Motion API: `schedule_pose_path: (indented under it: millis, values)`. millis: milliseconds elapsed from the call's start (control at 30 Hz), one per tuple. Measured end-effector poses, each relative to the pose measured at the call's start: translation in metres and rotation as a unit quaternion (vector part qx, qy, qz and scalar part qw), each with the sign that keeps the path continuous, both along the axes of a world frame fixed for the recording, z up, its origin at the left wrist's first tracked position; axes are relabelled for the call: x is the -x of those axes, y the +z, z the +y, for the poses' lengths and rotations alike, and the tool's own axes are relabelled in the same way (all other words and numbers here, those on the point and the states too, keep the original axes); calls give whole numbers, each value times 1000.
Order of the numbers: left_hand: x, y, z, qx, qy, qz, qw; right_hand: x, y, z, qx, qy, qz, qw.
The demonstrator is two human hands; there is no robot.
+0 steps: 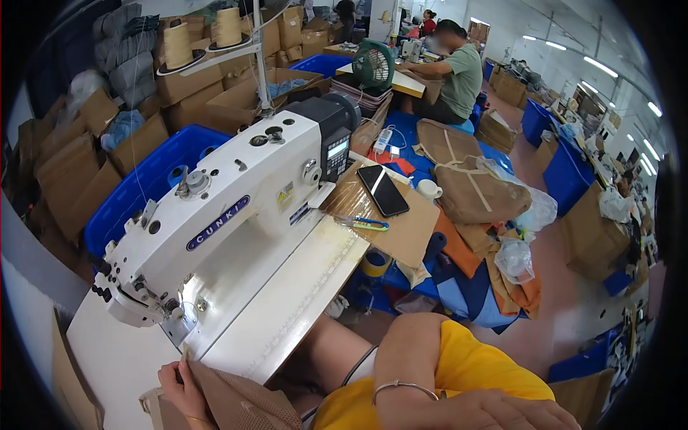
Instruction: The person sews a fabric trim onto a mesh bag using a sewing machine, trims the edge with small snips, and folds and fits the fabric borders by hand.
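Observation:
My left hand (183,390) pinches the edge of a brown mesh fabric (240,398) at the front left, just below the needle area of the white sewing machine (229,186). The fabric hangs down over the table edge toward my lap. Near the bottom right, my right hand (502,412) lies palm down with its fingers stretched out, partly cut off by the frame edge. It is beside the yellow garment (480,358), away from the fabric, and nothing shows in it.
Beyond the white sewing table (287,287), a phone (383,190) and thread snips (362,223) lie on cardboard (408,240). Fabric pieces (459,287) and a wrapped brown bundle (473,179) are at the right. Another person (462,75) sits farther back.

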State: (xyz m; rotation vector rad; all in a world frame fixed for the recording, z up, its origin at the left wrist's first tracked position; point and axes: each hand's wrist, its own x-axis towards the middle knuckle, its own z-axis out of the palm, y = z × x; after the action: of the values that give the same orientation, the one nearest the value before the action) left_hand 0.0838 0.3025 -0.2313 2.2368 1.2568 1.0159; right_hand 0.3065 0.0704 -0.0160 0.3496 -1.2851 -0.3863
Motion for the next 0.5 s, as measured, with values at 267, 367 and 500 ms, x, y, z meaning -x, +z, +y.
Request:
schedule_pose_path:
  millis: [267, 367, 500]
  values:
    - [1, -1, 3, -1, 0, -2, 1000, -1, 11, 12, -51, -52, 34, 997]
    - [1, -1, 2, -4, -7, -5, 1000, 0, 13, 12, -35, -117, 59, 991]
    - [0, 2, 1, 1, -5, -7, 1000, 5, 18, 23, -76, -88, 102, 988]
